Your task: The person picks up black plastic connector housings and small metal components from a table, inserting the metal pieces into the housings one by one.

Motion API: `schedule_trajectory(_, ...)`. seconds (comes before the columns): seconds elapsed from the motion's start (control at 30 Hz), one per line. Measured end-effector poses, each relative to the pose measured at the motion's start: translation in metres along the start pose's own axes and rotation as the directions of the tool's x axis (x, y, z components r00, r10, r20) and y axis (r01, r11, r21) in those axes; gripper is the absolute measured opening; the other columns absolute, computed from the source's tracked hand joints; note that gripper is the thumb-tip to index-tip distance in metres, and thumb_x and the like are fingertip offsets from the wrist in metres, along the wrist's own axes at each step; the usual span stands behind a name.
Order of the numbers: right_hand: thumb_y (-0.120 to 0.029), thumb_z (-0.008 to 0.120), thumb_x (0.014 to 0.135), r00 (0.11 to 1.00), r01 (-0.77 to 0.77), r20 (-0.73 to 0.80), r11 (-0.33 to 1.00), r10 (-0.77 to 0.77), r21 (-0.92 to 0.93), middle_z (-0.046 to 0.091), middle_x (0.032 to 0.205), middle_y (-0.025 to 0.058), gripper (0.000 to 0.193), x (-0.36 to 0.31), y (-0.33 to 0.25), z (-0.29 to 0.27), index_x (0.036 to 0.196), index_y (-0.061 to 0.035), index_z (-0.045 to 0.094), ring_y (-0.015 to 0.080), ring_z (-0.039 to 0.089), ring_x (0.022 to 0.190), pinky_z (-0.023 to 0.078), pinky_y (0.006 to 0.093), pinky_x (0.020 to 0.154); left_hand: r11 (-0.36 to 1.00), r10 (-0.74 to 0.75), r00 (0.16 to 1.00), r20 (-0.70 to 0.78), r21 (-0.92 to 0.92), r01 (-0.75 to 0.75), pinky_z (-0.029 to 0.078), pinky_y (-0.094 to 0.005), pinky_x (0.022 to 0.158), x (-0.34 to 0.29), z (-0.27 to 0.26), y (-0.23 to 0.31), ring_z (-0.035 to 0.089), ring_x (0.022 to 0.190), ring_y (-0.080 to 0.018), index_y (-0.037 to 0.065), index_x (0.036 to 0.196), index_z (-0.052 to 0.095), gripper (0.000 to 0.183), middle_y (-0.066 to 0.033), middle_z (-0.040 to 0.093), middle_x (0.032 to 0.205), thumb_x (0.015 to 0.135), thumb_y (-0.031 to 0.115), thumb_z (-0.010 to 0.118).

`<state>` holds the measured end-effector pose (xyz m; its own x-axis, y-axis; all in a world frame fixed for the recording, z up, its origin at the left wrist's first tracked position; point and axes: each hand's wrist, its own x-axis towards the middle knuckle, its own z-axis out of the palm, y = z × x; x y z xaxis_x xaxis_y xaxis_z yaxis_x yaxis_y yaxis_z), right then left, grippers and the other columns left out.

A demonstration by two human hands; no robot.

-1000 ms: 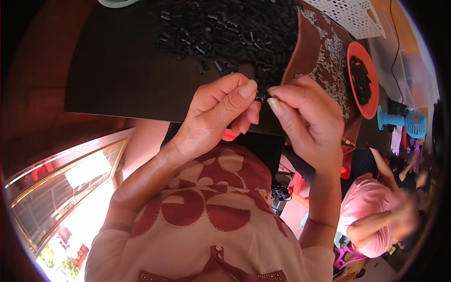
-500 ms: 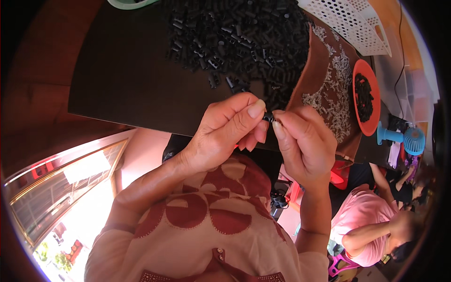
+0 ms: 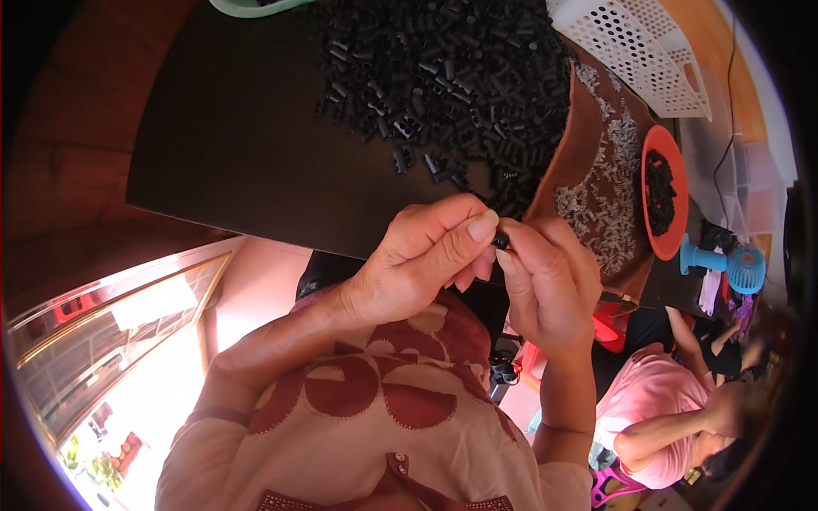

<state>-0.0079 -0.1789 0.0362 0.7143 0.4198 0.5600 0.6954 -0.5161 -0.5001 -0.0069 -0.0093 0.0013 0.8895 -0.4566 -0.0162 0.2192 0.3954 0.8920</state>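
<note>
Between the fingertips of both hands sits a small black plastic piece (image 3: 501,242), mostly covered by the fingers. My left hand (image 3: 434,251) pinches it with thumb and forefinger from the left. From the right, the thumb and forefinger of my right hand (image 3: 552,277) close on it too. Whether a spring is in the right fingertips cannot be made out. Beyond the hands lies a big heap of black plastic pieces (image 3: 443,77), short and tube-like. To its right, many small silvery springs (image 3: 601,179) are scattered over a brown cloth (image 3: 554,157).
An orange bowl (image 3: 677,192) with dark pieces stands at the right, beside a small blue fan (image 3: 743,271). A white perforated basket (image 3: 626,51) is at the far right, a pale green container (image 3: 256,7) at the far left. Another person in pink (image 3: 652,409) sits at the lower right.
Both hands still hold the black piece at their fingertips, now closer together and covering more of it. The whole table appears slightly lower in the view.
</note>
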Motion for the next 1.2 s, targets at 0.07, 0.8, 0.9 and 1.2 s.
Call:
schedule_trajectory(0.07,-0.001,0.071,0.076,1.000,0.005,0.015,1.000,-0.005,0.002,0.059,0.073,0.0105,0.027,0.001,-0.001,-0.001,0.101,0.0026,0.061,0.0225,0.058,0.053,0.044,0.0303,0.045,1.000,0.007,1.000,0.022,0.013,-0.008,0.040,-0.0203,0.051,0.001,-0.003,-0.003,0.049,0.059,-0.0044,0.004,0.085,0.056,0.032,0.0004,0.056,0.069,0.102,0.028,0.044)
schedule_trajectory(0.8,-0.006,0.060,0.081,0.920,0.045,0.363,0.877,0.151,-0.478,0.053,0.082,0.0109,0.006,0.075,0.074,0.001,0.082,-0.0031,0.055,0.0332,0.061,0.072,0.049,0.0433,0.057,0.996,0.035,0.997,0.074,0.081,-0.041,0.039,-0.0234,0.051,0.003,-0.005,0.003,0.047,0.056,-0.0061,0.002,0.081,0.054,0.026,-0.0004,0.054,0.065,0.099,0.019,0.049)
schedule_trajectory(0.9,-0.004,0.058,0.079,0.912,0.087,0.382,0.842,0.147,-0.532,0.053,0.081,0.0106,0.004,0.078,0.075,0.004,0.080,-0.0032,0.054,0.0322,0.061,0.070,0.049,0.0434,0.056,0.994,0.050,0.990,0.128,0.088,-0.062,0.041,-0.0218,0.052,0.002,-0.010,-0.001,0.050,0.058,-0.0065,-0.001,0.092,0.058,0.027,-0.0043,0.058,0.071,0.101,0.021,0.046)
schedule_trajectory(1.2,-0.003,0.060,0.077,0.949,0.118,0.313,0.889,0.030,-0.442,0.052,0.080,0.0107,0.006,0.076,0.082,0.004,0.080,-0.0027,0.055,0.0296,0.060,0.068,0.048,0.0406,0.056,0.998,0.030,0.995,0.097,0.052,-0.035,0.040,-0.0205,0.053,0.001,-0.009,0.002,0.049,0.059,-0.0064,0.000,0.092,0.057,0.026,-0.0039,0.059,0.072,0.101,0.021,0.045)
